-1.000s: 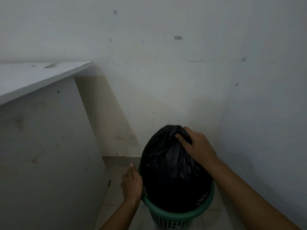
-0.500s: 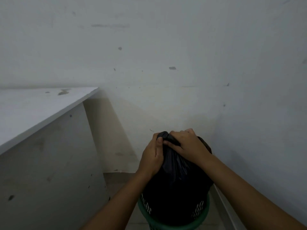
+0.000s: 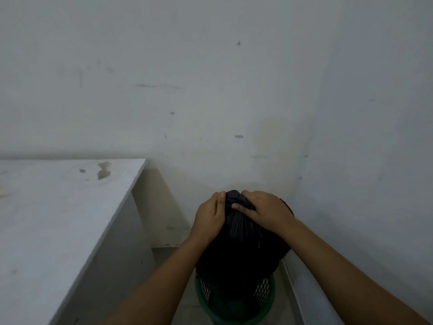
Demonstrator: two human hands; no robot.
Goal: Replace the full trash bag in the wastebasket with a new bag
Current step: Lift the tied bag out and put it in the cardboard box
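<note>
- Two bare hands meet at the gathered top of a black trash bag (image 3: pixel 239 254), seen from the head camera; the items below run from left to right.
- A white table (image 3: pixel 54 219) fills the left side, its top stained in a few spots, its side panel dropping to the floor.
- The grey-white wall (image 3: pixel 210 90) behind it is scuffed and speckled with small dark marks, and it meets a second wall at a corner on the right.
- The left hand (image 3: pixel 208 215) presses against the left side of the bag's neck, fingers curled round the bunched plastic, thumb lying up along it.
- The bag is full and rounded; its pleated neck rises between the two hands, and its lower part sits inside a green wastebasket (image 3: pixel 262 292) with mesh sides, which stands on the floor in the corner, just right of the table.
- The right hand (image 3: pixel 264 211) lies over the top right of the bag, its fingers closed on the twisted neck, fingertips close to those of the other hand.
- Both forearms reach in from the bottom edge, one either side of the basket.
</note>
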